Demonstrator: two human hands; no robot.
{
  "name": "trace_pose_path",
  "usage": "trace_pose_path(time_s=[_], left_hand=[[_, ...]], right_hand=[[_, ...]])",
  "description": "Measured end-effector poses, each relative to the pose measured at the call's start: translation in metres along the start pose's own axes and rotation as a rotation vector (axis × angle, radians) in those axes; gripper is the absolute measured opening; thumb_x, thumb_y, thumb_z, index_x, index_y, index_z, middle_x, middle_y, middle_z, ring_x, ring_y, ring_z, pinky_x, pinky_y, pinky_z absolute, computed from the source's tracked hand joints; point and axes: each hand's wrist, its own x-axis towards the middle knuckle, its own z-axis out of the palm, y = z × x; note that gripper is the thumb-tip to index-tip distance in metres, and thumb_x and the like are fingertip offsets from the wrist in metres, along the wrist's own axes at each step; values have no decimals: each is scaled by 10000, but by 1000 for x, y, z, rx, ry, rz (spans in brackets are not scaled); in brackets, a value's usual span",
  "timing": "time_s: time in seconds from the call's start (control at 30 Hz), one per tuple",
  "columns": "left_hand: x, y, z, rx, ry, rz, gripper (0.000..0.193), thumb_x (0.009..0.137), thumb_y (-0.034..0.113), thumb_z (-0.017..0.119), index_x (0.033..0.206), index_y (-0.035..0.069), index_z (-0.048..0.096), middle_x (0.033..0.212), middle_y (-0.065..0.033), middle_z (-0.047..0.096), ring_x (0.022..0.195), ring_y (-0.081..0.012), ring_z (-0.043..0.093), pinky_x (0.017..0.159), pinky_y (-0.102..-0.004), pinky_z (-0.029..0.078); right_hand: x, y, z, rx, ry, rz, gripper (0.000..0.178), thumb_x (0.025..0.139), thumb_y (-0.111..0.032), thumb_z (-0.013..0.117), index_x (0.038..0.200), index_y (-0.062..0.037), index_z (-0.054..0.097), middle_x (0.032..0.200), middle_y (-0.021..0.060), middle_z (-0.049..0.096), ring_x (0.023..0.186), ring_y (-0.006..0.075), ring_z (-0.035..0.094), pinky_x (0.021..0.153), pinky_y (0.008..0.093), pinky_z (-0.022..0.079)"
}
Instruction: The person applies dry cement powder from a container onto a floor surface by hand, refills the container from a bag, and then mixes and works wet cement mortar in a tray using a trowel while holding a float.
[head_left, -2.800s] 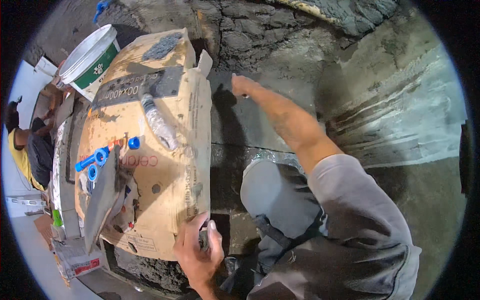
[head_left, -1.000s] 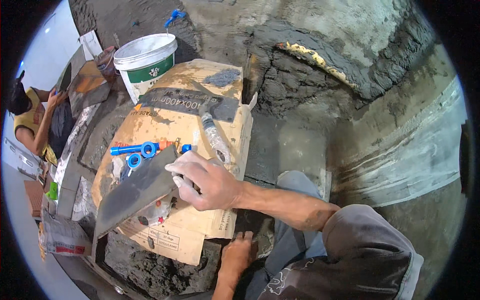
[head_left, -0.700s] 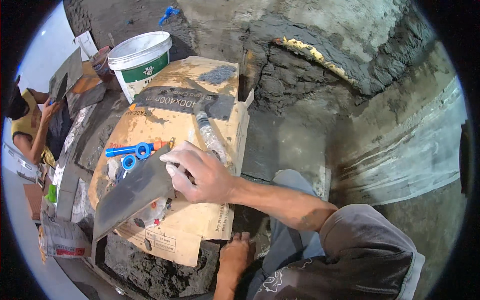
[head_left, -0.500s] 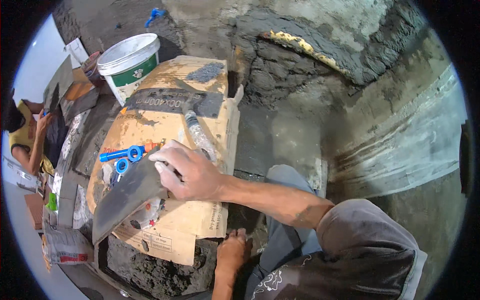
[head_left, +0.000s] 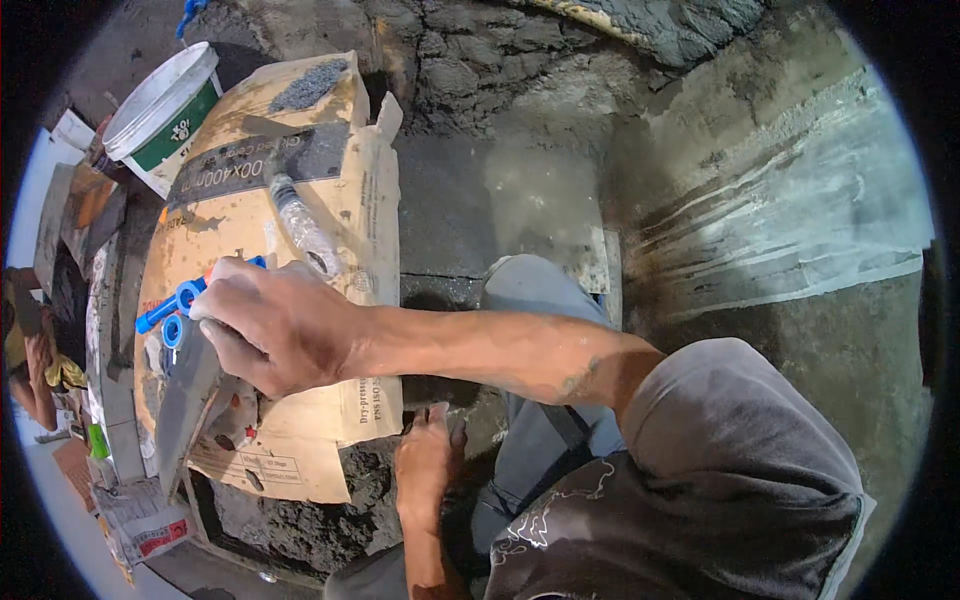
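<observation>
Under the right hand (head_left: 275,325), the trowel (head_left: 185,400) lies gripped.

A bottle (head_left: 303,228) lies on the cardboard (head_left: 330,440), bucket (head_left: 160,115) behind it.

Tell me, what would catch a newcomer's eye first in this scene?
Probably the right hand, stretched across the middle and closed over the top of a grey trowel that lies on a flattened cardboard box at left. Beside it sit bright blue plastic fittings and a clear plastic bottle, with a white and green bucket at upper left. The left hand rests low, near dark wet mortar.
</observation>
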Motion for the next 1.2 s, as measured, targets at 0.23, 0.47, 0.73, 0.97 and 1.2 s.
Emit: trace_pose_path(time_s=[0.23,0.47,0.73,0.97,1.2], left_hand=[[1,-6,12,46,128,79,377,842,275,614,1122,32,545,987,-231,625,835,-383,638,714,-458,525],[4,5,8,37,-23,-9,385,825,201,632,1113,-33,529,1076,-238,597,987,-398,577,831,-462,478],[4,-3,16,82,76,42,403,863,299,593,1119,-10,554,1022,-233,624,907,-378,624,780,-462,507],[6,-2,9,36,48,47,432,851,246,615,1172,-11,482,1082,-249,593,933,-410,602,787,-480,499],[8,-2,0,30,20,44,354,884,202,543,1167,2,473,1088,-256,588,939,-419,605,757,-493,506]], right_hand=[[-1,-17,-4,55,21,-9,133,820,-49,591,930,-27,520,842,151,524,605,335,555,507,417,458],[-5,-31,-7,-66,22,-213,162,769,-6,596,912,22,525,834,101,509,746,255,557,479,354,475],[-7,-31,-5,-55,-25,-214,169,752,6,612,889,49,523,857,102,506,798,248,539,481,322,498],[-5,-28,-3,-34,6,-240,173,752,22,606,887,79,513,861,111,507,793,261,536,463,319,494],[-4,-23,-4,-123,-17,-216,191,759,27,610,925,63,523,875,131,525,726,287,549,501,361,478]])
